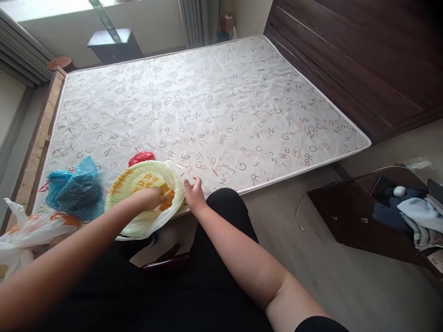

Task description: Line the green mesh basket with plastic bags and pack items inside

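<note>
A pale yellow plastic bag (119,184) with orange printing stands wide open at the near edge of the bed, round like a lined basket. Into it reaches my left hand (152,198), its curled fingertips partly hidden beside orange-yellow things (168,198) that I cannot identify. My right hand (195,196) is at the bag's right rim, thumb and forefinger apart; its lower fingers are hidden. Behind the bag lies a red plastic bag (141,158). To the left are a blue plastic bag (76,186) and a white plastic bag (38,233) with orange contents showing through.
The bare mattress (207,106), printed with letters, fills the middle, with a dark headboard (363,60) at right. My knee (228,212) is against its near side. A dark bedside table (346,212) at right holds clothes (422,216). A nightstand (117,46) stands behind.
</note>
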`<state>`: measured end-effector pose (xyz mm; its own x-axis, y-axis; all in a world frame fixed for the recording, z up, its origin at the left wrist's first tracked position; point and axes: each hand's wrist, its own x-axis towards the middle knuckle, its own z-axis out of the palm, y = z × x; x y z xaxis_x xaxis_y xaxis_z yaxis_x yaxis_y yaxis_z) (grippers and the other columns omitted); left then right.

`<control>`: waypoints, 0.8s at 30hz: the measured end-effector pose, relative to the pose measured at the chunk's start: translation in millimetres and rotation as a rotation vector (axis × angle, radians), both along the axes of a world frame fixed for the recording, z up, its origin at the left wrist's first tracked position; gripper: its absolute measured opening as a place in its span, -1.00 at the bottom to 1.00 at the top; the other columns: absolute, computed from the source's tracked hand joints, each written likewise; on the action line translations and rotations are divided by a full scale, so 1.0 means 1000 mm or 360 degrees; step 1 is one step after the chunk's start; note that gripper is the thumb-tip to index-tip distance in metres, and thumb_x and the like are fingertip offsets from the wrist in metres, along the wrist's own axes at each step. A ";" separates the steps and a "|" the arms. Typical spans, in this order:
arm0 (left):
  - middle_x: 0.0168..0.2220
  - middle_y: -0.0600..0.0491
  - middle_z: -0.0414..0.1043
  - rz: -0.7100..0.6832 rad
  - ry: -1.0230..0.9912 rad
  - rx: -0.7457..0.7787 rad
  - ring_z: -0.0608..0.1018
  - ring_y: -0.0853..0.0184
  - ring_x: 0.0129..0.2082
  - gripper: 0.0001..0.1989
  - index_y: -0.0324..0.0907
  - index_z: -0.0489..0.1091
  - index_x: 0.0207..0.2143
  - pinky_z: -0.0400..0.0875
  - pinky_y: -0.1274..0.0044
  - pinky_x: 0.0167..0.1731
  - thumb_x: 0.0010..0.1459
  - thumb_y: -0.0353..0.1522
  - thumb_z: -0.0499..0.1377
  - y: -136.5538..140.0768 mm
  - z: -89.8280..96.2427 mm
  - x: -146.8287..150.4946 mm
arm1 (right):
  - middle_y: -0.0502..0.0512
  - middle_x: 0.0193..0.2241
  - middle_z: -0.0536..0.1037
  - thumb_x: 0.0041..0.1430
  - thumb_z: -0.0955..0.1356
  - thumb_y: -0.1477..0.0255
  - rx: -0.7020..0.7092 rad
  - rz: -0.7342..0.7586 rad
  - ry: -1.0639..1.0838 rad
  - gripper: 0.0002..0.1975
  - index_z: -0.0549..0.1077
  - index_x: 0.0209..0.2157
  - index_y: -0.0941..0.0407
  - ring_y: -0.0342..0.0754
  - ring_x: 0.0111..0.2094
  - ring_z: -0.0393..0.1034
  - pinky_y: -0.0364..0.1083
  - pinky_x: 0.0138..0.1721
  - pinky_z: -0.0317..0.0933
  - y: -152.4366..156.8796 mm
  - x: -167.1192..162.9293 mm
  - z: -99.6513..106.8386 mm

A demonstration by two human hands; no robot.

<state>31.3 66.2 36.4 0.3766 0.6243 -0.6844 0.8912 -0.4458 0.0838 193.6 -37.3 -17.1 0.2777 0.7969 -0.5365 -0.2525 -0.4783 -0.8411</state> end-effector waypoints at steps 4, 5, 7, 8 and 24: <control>0.15 -0.10 0.55 0.0118 -0.0481 0.0143 0.57 0.04 0.12 -0.39 -0.12 0.47 0.19 0.41 0.25 0.14 0.43 0.00 -0.14 -0.044 0.043 -0.038 | 0.19 -0.09 0.49 0.32 0.28 -0.10 -0.0110 0.0129 0.0289 -0.35 0.17 0.20 0.07 -0.08 -0.51 0.47 -0.05 -0.56 0.39 -0.032 -0.015 0.018; 0.19 -0.09 0.53 0.0127 -0.0579 0.0200 0.55 0.05 0.16 -0.38 -0.12 0.46 0.22 0.39 0.27 0.16 0.43 0.01 -0.13 -0.059 0.046 -0.046 | 0.16 -0.13 0.50 0.30 0.33 -0.08 -0.0100 0.0207 0.0269 -0.41 0.25 0.10 0.08 -0.11 -0.54 0.44 -0.08 -0.59 0.36 -0.040 -0.022 0.021; 0.18 -0.07 0.54 0.0072 -0.0692 0.0208 0.57 0.07 0.14 -0.41 -0.10 0.50 0.18 0.42 0.32 0.14 0.43 0.00 -0.09 -0.086 0.044 -0.056 | 0.07 -0.25 0.53 0.27 0.42 0.07 -0.0034 0.0356 0.0176 -0.59 0.37 -0.10 0.10 -0.16 -0.57 0.40 -0.14 -0.59 0.31 -0.055 -0.035 0.024; 0.15 -0.06 0.56 0.0040 -0.0729 0.0184 0.59 0.07 0.12 -0.44 -0.09 0.52 0.16 0.45 0.34 0.10 0.43 -0.02 -0.09 -0.097 0.039 -0.060 | 0.03 -0.33 0.53 0.27 0.45 0.18 0.0015 0.0410 0.0147 -0.70 0.41 -0.18 0.11 -0.17 -0.57 0.39 -0.17 -0.56 0.30 -0.060 -0.042 0.025; -0.06 -0.06 0.67 -0.0297 -0.1278 0.0912 0.68 0.17 -0.14 -0.66 -0.04 0.52 0.14 0.50 0.35 -0.09 0.43 -0.26 0.08 -0.124 -0.044 -0.086 | 0.09 -0.28 0.63 0.27 0.29 0.49 -0.0061 0.0344 -0.0288 -0.82 0.50 -0.14 0.11 -0.10 -0.50 0.46 -0.12 -0.39 0.34 -0.054 -0.049 -0.001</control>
<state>-54.3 -58.1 -8.1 0.7203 0.6641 0.2005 0.5769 -0.7340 0.3585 144.9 -91.3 -18.1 0.1974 0.8282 -0.5245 0.0113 -0.5369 -0.8436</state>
